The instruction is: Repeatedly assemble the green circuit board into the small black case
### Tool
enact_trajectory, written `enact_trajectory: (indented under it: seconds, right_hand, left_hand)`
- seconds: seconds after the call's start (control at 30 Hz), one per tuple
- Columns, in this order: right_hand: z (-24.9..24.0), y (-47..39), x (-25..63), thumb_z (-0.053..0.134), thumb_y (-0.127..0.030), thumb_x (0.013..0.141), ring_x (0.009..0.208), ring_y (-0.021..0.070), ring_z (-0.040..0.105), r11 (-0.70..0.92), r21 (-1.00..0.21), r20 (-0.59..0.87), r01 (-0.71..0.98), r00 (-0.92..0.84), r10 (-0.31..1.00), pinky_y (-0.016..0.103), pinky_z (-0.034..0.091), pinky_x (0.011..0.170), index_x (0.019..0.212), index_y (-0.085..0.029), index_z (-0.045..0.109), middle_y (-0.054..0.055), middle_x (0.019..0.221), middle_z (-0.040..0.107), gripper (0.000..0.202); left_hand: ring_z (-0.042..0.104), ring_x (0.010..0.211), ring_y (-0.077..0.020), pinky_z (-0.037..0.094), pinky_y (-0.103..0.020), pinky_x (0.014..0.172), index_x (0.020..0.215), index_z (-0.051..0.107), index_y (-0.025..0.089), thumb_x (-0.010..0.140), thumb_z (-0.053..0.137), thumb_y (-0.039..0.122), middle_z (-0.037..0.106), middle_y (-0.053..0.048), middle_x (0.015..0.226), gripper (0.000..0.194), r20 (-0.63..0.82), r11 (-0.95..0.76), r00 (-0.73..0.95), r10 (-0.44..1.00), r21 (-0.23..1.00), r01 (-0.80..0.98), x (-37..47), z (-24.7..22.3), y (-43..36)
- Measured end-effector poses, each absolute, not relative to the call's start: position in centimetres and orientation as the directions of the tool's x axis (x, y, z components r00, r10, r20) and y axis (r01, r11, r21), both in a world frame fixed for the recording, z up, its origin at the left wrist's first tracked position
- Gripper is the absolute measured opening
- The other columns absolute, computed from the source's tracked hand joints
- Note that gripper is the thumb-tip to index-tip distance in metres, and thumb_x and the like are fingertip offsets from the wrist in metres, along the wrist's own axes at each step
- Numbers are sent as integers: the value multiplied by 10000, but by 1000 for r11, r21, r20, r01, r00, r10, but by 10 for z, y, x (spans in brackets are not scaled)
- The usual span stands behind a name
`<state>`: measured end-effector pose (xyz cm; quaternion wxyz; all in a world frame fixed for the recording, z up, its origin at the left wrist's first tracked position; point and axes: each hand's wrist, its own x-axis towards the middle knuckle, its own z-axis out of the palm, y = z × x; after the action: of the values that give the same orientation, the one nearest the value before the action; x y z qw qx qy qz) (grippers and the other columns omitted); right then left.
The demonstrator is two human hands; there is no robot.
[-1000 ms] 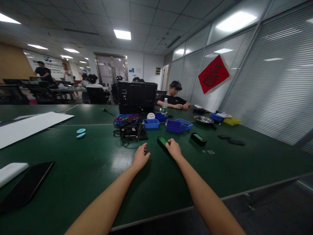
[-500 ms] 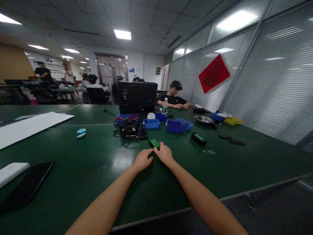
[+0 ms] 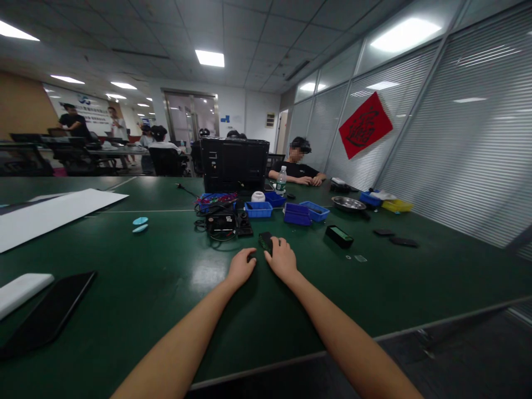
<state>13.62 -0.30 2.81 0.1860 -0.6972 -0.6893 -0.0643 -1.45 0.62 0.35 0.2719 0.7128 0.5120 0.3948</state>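
My right hand [image 3: 282, 259] is wrapped over a small dark box [image 3: 265, 240] with a green-patterned face, near the middle of the green table. The far end of the box shows beyond my fingers. Just left of it, my left hand [image 3: 242, 267] rests on the tabletop, thumb and fingers apart with a gap between them, not touching the box. A similar black box [image 3: 339, 236] with a green top lies to the right. Beyond my hands sits a black device [image 3: 221, 222] among cables.
Blue trays [image 3: 258, 209], a white ball [image 3: 258, 197], a bottle [image 3: 281, 180] and a monitor [image 3: 235, 165] stand farther back. A metal bowl [image 3: 348, 204] is at the right. At the left lie a black panel [image 3: 50, 316] and a white sheet [image 3: 58, 216]. A person [image 3: 297, 163] sits across the table.
My left hand has come off the box and moved slightly away. My right hand now covers more of the box, which has shifted a little right and turned, its bright green face now darker.
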Motion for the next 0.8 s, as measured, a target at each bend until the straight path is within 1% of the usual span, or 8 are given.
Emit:
enact_trajectory:
  seconds: [0.1,0.23,0.33,0.4,0.47,0.57,0.7,0.8]
  right_hand:
    - [29,-1,141,473,-284,798,976,245,466,12,-176,335,984,49,941,345,370,784,1247,-146,345,150,1089,506,487]
    - [36,-10,134,481,-204,778,1014,269,409,138,-66,437,988,-95,894,384,329,822,1220,-143,405,162,1159,478,452]
    - [40,-21,118,527,-294,766,1022,289,393,295,-22,432,955,-257,864,421,305,840,1158,-159,477,163,1169,468,418]
    - [42,-25,111,525,-383,764,1026,290,398,362,-67,437,930,-299,848,424,305,850,1139,-171,500,149,1155,480,431]
    - [42,-21,113,457,-398,804,1037,272,412,351,-185,488,918,-224,844,408,316,866,1138,-179,508,129,1143,499,403]
    - [36,-6,130,336,-298,851,1033,222,460,252,-480,506,841,31,862,359,360,879,1113,-177,526,102,1103,544,346]
    - [20,16,146,323,-281,813,742,165,591,58,-875,180,480,211,961,285,488,587,1151,-154,476,86,967,601,393]
    - [9,20,138,364,-233,753,569,112,573,9,-974,31,227,97,995,238,472,439,1167,-153,443,75,948,605,429]
  left_hand:
    - [576,937,-157,436,-298,870,1047,580,180,714,512,124,627,-48,1038,344,260,-290,129,957,830,477,-15,5,8]
    - [582,946,-138,430,-286,886,1056,551,147,714,490,74,626,-73,1042,355,212,-205,18,977,910,361,-16,5,12]
    - [584,953,-128,438,-281,878,1053,539,150,726,466,53,620,-80,1049,350,190,-159,-94,977,949,271,-18,1,18]
    - [584,955,-124,447,-272,864,1052,534,154,739,452,57,618,-80,1046,338,179,-139,-150,972,960,243,-20,-2,22]
    - [586,949,-124,459,-266,838,1053,528,156,755,439,74,618,-78,1038,322,163,-117,-186,969,965,236,-23,-5,25]
    - [590,929,-127,473,-259,793,1066,514,163,790,416,130,617,-71,1026,295,158,-106,-206,966,964,242,-23,-7,25]
    - [591,904,-143,464,-274,796,1149,457,152,814,445,286,600,-90,1047,361,207,-164,-147,967,951,261,-16,-5,18]
    - [558,983,-189,431,-310,848,1243,366,121,728,567,378,537,-139,1154,609,254,-213,-69,965,908,362,-8,-2,10]
